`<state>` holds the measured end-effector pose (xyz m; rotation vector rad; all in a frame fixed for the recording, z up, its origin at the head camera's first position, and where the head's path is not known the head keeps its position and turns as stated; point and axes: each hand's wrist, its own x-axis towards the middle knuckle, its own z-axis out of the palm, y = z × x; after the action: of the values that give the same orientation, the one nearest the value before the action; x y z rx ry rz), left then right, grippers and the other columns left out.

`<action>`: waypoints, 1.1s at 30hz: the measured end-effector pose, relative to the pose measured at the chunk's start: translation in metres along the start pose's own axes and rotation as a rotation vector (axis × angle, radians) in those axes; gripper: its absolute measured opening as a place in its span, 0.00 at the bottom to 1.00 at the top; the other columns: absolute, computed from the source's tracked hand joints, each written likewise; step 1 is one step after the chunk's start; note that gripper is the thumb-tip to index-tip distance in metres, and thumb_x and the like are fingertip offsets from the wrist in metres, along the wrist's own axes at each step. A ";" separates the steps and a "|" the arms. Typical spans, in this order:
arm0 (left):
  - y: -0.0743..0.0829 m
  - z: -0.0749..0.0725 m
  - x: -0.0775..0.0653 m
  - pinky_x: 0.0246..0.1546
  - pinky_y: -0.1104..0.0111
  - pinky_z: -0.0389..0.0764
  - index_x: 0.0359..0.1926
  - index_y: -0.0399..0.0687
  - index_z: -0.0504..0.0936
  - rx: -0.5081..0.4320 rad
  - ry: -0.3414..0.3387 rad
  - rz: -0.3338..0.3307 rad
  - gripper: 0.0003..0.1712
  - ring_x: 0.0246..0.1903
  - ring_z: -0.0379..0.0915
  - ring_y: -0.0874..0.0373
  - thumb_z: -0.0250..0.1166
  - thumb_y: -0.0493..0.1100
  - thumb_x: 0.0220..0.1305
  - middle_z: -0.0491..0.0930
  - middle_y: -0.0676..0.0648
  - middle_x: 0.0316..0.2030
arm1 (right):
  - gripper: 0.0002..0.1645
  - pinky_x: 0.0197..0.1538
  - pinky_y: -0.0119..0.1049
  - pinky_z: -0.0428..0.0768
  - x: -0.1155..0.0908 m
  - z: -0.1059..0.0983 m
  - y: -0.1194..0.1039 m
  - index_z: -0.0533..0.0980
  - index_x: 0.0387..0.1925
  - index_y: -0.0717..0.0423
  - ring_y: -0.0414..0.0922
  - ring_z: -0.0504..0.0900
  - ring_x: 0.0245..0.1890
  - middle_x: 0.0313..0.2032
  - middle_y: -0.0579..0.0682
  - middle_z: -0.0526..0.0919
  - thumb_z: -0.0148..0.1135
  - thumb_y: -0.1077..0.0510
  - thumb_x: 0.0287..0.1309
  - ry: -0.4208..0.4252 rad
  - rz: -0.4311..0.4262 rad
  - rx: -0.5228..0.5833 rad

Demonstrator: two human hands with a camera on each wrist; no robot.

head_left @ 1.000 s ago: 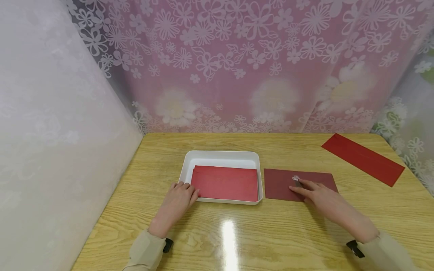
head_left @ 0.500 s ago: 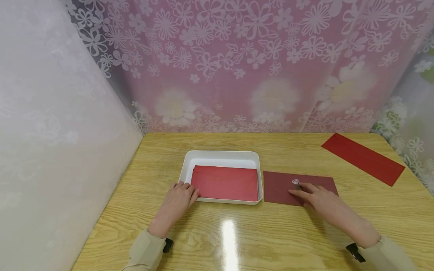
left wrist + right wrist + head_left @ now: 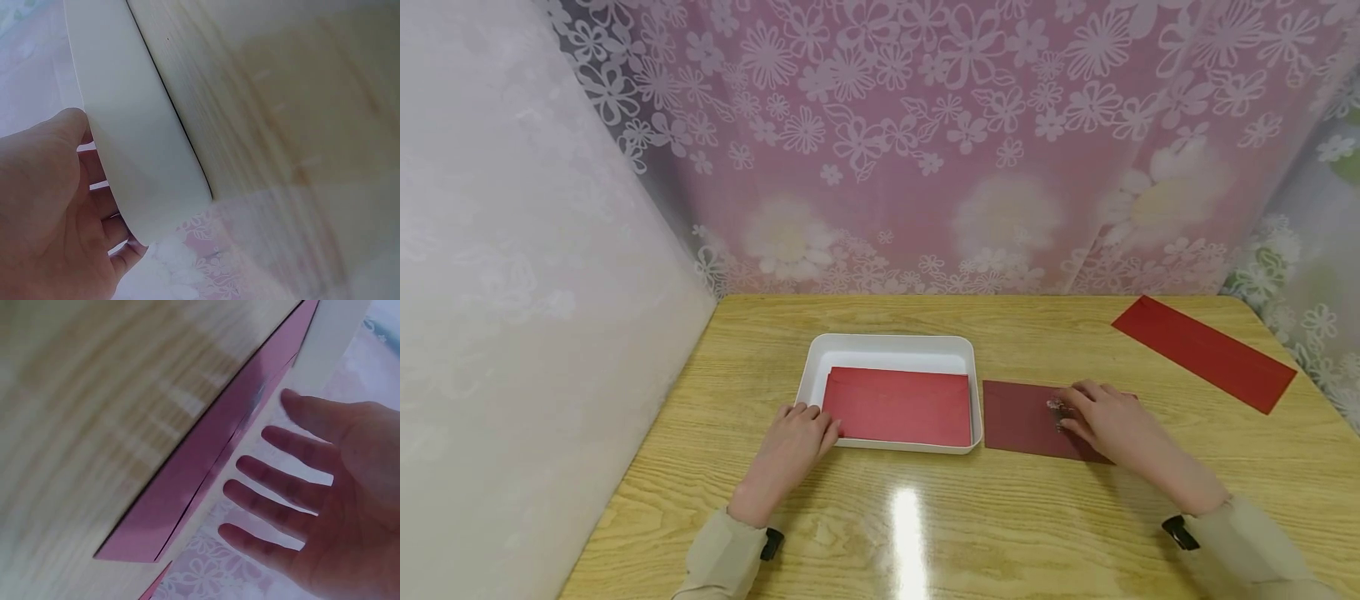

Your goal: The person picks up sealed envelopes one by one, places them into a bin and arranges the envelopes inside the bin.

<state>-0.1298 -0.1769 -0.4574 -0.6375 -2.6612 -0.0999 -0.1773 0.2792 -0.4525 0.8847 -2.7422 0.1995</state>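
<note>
My left hand [image 3: 797, 442] grips the front left corner of a white tray [image 3: 887, 341], thumb and fingers on either side of its wall [image 3: 119, 125] in the left wrist view. Inside the tray lies a red envelope [image 3: 898, 406], flap side up. Just right of the tray, a dark red envelope [image 3: 1018, 421] is flat on the table with a small silvery flower-like decoration [image 3: 1056, 405] on it. Over this envelope is my right hand [image 3: 1108, 425]; the right wrist view shows its fingers [image 3: 275, 472] apart, relaxed and holding nothing.
Another red envelope [image 3: 1202, 354] lies slanted at the back right of the wooden table [image 3: 820, 533]. A pink floral curtain [image 3: 880, 208] hangs along the back edge, and a pale sheet [image 3: 550, 292] hangs at the left.
The dark red envelope has slid slightly towards me under my right fingers. That hand has since lifted off the envelope. My left hand stays on the tray.
</note>
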 end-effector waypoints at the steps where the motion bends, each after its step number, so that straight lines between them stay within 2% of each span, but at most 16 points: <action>1: 0.000 0.000 0.000 0.36 0.63 0.70 0.18 0.50 0.70 0.002 0.000 0.000 0.22 0.22 0.61 0.55 0.66 0.44 0.69 0.64 0.53 0.17 | 0.26 0.37 0.55 0.82 0.001 0.000 0.002 0.80 0.53 0.61 0.60 0.84 0.39 0.44 0.61 0.82 0.74 0.52 0.56 -0.014 0.023 -0.006; 5: 0.000 0.000 0.000 0.36 0.63 0.70 0.18 0.49 0.70 0.005 -0.001 0.000 0.22 0.22 0.61 0.55 0.66 0.44 0.69 0.64 0.52 0.17 | 0.34 0.43 0.61 0.80 0.007 0.001 0.007 0.78 0.55 0.63 0.65 0.82 0.47 0.49 0.65 0.80 0.71 0.42 0.58 -0.105 0.116 -0.017; 8: 0.000 -0.001 -0.001 0.36 0.63 0.69 0.18 0.50 0.70 0.003 -0.004 0.000 0.22 0.22 0.60 0.56 0.66 0.44 0.69 0.64 0.53 0.17 | 0.38 0.41 0.60 0.80 0.011 0.002 0.011 0.77 0.54 0.65 0.63 0.81 0.44 0.49 0.65 0.79 0.71 0.38 0.56 -0.152 0.131 -0.029; 12: 0.001 -0.001 0.000 0.35 0.63 0.69 0.18 0.50 0.70 -0.002 -0.003 0.000 0.22 0.22 0.60 0.56 0.66 0.43 0.69 0.64 0.53 0.17 | 0.36 0.33 0.51 0.80 0.014 0.003 0.016 0.77 0.47 0.65 0.54 0.78 0.31 0.41 0.60 0.77 0.75 0.39 0.50 -0.145 0.096 -0.042; 15: 0.001 -0.002 0.000 0.34 0.64 0.69 0.18 0.50 0.70 -0.008 0.001 0.001 0.22 0.22 0.60 0.55 0.66 0.43 0.69 0.64 0.53 0.17 | 0.34 0.29 0.46 0.77 0.016 0.005 0.019 0.76 0.41 0.63 0.49 0.73 0.27 0.35 0.55 0.74 0.77 0.40 0.47 -0.136 0.078 -0.034; 18: 0.002 -0.002 0.000 0.34 0.63 0.69 0.18 0.50 0.70 -0.012 0.003 -0.001 0.22 0.22 0.61 0.55 0.66 0.43 0.69 0.64 0.53 0.17 | 0.33 0.31 0.45 0.76 0.018 0.006 0.023 0.74 0.38 0.62 0.48 0.71 0.27 0.33 0.53 0.72 0.78 0.41 0.46 -0.152 0.072 -0.008; 26: 0.001 -0.001 0.001 0.35 0.63 0.69 0.18 0.50 0.70 -0.013 0.001 -0.006 0.22 0.22 0.61 0.54 0.66 0.43 0.69 0.64 0.52 0.17 | 0.36 0.36 0.45 0.73 0.025 0.004 0.031 0.70 0.36 0.64 0.50 0.67 0.31 0.32 0.54 0.69 0.79 0.41 0.43 -0.263 0.101 0.071; 33: 0.001 -0.002 0.001 0.35 0.63 0.69 0.18 0.50 0.70 -0.007 -0.006 -0.011 0.22 0.22 0.62 0.55 0.66 0.43 0.69 0.64 0.52 0.17 | 0.34 0.32 0.39 0.68 0.026 0.002 0.031 0.69 0.37 0.61 0.44 0.66 0.28 0.30 0.50 0.68 0.78 0.42 0.45 -0.305 0.151 0.159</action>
<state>-0.1297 -0.1754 -0.4556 -0.6270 -2.6714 -0.1105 -0.2166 0.2897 -0.4483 0.8044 -3.1171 0.3417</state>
